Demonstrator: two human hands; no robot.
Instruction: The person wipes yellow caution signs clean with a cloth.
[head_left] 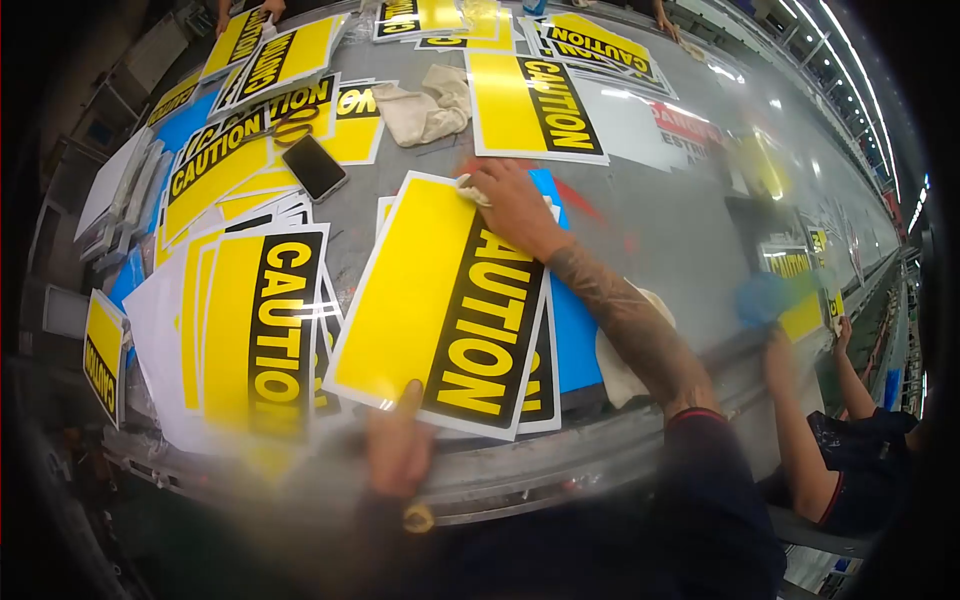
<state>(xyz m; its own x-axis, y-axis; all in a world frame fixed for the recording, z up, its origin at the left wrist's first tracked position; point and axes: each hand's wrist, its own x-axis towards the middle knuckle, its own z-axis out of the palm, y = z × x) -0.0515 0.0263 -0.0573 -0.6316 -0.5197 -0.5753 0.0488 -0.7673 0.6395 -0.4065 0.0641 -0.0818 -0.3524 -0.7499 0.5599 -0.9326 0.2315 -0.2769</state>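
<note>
A yellow and black CAUTION sign point(400, 290) lies tilted in front of me, on top of another CAUTION sign and a blue sheet point(575, 335). At its near edge is my left hand point(400, 440), a digit over the border and the rest blurred; it appears to grip the sign. My right hand point(515, 205) is closed on a small white cloth point(474, 191) and presses it against the sign's far edge. Just beyond lies another CAUTION sign point(540, 105), with a crumpled beige cloth point(425, 105) beside it.
Stacked CAUTION signs point(265, 320) fill the left side, with a dark phone point(314, 167) and scissors point(295, 125) near them. A red DANGER sign point(685, 130) lies at the back right. A co-worker's arms point(800, 430) handle signs on the right; other people's hands show at the far edge.
</note>
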